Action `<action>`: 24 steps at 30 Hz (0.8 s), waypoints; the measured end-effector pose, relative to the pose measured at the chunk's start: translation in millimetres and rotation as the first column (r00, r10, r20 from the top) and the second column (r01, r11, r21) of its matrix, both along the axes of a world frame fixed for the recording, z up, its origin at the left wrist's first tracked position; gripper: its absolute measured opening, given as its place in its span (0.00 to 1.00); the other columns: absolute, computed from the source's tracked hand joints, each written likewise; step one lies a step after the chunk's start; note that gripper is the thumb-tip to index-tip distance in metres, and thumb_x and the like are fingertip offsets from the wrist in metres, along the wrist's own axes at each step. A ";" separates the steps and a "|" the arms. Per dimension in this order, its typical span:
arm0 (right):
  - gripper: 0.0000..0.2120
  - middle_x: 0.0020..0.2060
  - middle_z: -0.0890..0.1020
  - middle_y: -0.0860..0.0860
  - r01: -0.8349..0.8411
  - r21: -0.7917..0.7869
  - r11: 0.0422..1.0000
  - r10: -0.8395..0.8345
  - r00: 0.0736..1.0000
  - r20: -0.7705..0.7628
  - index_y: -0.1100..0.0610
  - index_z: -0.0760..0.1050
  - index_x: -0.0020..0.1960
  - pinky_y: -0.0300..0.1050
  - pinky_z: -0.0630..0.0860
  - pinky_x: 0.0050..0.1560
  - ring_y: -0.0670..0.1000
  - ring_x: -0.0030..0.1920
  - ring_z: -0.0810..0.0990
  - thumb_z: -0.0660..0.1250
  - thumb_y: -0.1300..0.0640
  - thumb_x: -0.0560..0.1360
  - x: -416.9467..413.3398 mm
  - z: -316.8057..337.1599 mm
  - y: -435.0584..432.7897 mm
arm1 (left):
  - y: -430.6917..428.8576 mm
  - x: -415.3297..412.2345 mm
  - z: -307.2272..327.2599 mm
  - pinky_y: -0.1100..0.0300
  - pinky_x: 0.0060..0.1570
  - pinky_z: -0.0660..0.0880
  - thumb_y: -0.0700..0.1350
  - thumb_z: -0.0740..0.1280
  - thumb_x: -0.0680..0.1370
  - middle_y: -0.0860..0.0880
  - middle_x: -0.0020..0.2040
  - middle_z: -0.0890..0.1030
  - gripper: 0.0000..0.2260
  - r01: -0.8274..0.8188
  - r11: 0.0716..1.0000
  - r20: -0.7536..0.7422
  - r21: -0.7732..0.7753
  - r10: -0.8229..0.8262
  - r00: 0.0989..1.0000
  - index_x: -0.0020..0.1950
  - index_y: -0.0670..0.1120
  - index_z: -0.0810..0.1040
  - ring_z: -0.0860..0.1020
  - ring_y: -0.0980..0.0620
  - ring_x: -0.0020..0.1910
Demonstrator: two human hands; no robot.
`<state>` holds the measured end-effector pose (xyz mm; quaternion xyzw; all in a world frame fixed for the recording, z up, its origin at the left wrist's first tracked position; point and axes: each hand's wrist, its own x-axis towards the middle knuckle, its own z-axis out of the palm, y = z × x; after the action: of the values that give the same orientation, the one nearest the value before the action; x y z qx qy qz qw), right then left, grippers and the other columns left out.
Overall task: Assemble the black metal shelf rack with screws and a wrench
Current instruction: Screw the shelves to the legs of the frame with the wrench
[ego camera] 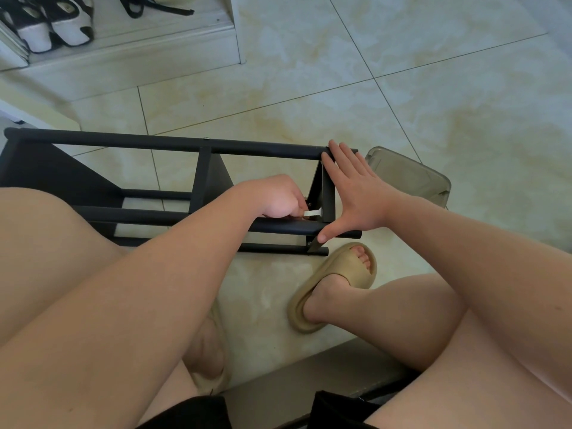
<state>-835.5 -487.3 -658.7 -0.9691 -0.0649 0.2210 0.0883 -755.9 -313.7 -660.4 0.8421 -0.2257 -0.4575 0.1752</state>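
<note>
The fingers (342, 161) of the right hand (356, 196) were held straight and close together. They were laid flat against the upright end frame of the black rack (185, 144), just right of the picture's centre. The fingertips reached the top bar and the thumb was spread down onto a lower bar; nothing was gripped by that hand. The fingers of the left hand (275, 196) were curled round a small pale wrench (313, 213), whose free end was seen poking out toward the inner side of the same end frame. The fastener it met was hidden behind the knuckles and the frame. The rack was laid on its side on the tiled floor (433, 88), its bars running from the left edge of the picture to the centre, and a small screw head (205, 138) was seen on the top bar. Much of the rack's near side was covered by the left forearm and thigh. A tan slipper (337, 284) on a foot was set just below the rack's right end. A greyish translucent container (411, 178) was partly hidden behind the right hand and wrist. Black-and-white shoes (52, 26) were kept on a white ledge (139, 51) in the upper left corner
</note>
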 end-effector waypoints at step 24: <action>0.75 0.79 0.32 0.57 -0.002 0.012 1.000 0.002 1.000 0.000 0.60 0.33 0.81 0.51 0.31 0.77 0.57 0.79 0.30 0.61 0.16 0.53 1.4 -2.7 -1.6 | -21.8 -8.1 -14.0 0.55 0.51 0.81 0.43 0.67 0.81 0.47 0.46 0.85 0.04 -0.617 0.776 -0.277 -0.134 0.568 0.775 0.54 0.44 0.78 0.83 0.53 0.45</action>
<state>-834.0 -488.9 -661.3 -0.9685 -0.0670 0.2206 0.0938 -764.0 -335.5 -674.5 0.7896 0.0249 -0.4414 0.4256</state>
